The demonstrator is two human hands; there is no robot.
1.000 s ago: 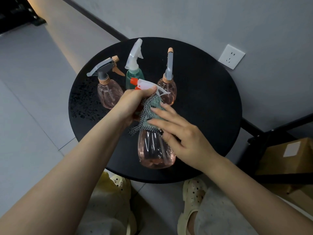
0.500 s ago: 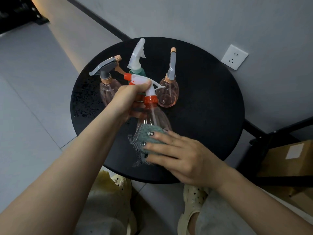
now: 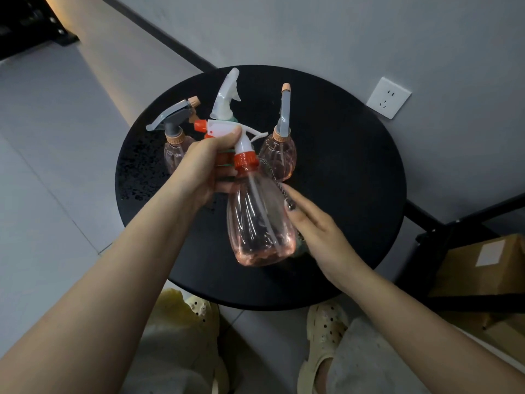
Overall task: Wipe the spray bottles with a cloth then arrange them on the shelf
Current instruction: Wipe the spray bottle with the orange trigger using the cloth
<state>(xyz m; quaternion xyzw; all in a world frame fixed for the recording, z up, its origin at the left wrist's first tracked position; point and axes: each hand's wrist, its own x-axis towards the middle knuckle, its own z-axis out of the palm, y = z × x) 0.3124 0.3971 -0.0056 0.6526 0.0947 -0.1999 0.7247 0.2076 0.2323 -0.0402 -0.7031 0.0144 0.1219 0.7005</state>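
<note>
Left hand (image 3: 203,166) grips the trigger head of a pink spray bottle (image 3: 260,223), held above the round black table (image 3: 355,180) | right hand (image 3: 318,234), fingers straight, presses a cloth (image 3: 279,184) against its right side | three bottles stand behind.

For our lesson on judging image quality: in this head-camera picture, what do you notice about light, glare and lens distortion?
Head view: dim, even room light, with a warm glow only at the top-left floor edge; white streaks of glare run down the clear pink plastic spray bottle gripped by the left hand; the wide lens stretches both forearms toward the lower corners; the round black table stays sharp.
</note>
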